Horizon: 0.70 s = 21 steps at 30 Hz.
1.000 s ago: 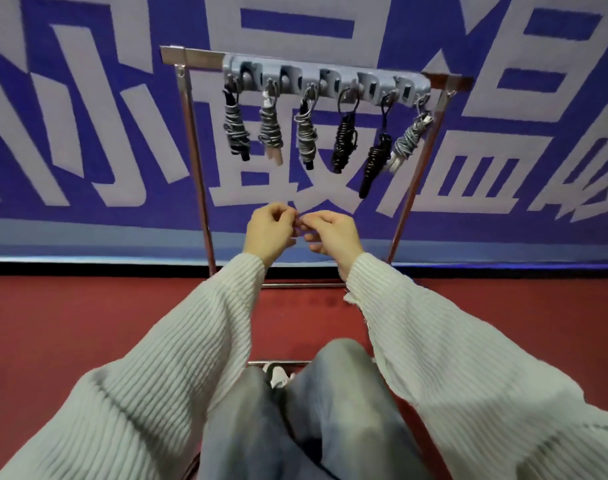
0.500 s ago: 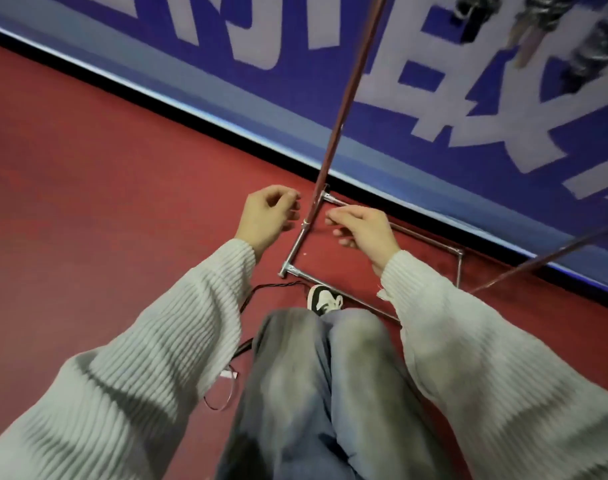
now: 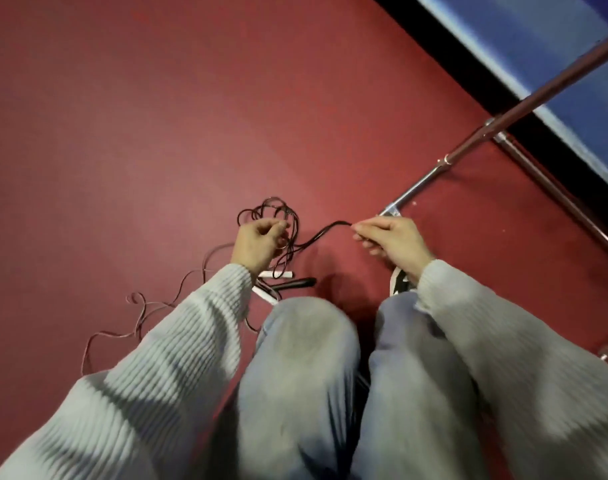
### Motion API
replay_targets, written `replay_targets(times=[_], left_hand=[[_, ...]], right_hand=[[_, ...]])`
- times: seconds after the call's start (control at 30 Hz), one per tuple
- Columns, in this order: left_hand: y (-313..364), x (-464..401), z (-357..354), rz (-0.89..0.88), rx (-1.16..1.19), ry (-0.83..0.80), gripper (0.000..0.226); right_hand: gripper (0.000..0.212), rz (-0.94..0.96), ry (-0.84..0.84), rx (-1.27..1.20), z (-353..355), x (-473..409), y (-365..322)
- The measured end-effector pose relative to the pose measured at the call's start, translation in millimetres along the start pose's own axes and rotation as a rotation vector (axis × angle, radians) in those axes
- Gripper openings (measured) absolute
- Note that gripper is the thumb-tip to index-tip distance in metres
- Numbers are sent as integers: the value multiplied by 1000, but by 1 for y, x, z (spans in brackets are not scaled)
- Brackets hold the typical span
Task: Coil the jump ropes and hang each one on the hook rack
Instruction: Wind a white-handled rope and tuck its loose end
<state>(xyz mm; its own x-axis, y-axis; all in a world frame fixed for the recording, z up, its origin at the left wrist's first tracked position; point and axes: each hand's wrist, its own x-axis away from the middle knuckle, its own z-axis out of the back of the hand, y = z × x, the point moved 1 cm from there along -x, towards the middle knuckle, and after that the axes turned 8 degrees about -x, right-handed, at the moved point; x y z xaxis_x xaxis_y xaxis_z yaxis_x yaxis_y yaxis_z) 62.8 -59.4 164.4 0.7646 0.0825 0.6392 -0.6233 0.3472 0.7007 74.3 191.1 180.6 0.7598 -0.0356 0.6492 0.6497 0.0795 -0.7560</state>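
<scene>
The left hand [image 3: 259,242] curls around a loose bundle of loops in a black jump rope [image 3: 325,231], while the right hand [image 3: 387,237] pinches a stretch of the same rope between thumb and fingertips, holding it out sideways, probably so the next turn can be laid onto the bundle without tangling. The rope hangs slack between the hands above the red floor [image 3: 157,116]. A thinner reddish rope [image 3: 139,306] trails loose on the floor by the left sleeve, and white and black handles [image 3: 288,279] lie near the knees. Only the rack's metal legs [image 3: 444,161] show, to the right; its hooks are out of view.
</scene>
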Motion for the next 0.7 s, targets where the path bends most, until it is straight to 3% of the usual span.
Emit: replay_targets(times=[0.4,0.5,0.6,0.7], left_hand=[[-140,-22,-49,407,-163,-112,26],[-176,-29,-57,512,-312,-159,25],[-185,-28,-57,511,-478,31,28],[-177,-36,-50,589,-316,300,29]], right_hand=[[9,-94,-140,135,3,-40,49],[8,-145,-198,197,-10,-53,65],[8,-179,-244,230,-19,-61,82],[9,-180,-269,233,-16,-65,92]])
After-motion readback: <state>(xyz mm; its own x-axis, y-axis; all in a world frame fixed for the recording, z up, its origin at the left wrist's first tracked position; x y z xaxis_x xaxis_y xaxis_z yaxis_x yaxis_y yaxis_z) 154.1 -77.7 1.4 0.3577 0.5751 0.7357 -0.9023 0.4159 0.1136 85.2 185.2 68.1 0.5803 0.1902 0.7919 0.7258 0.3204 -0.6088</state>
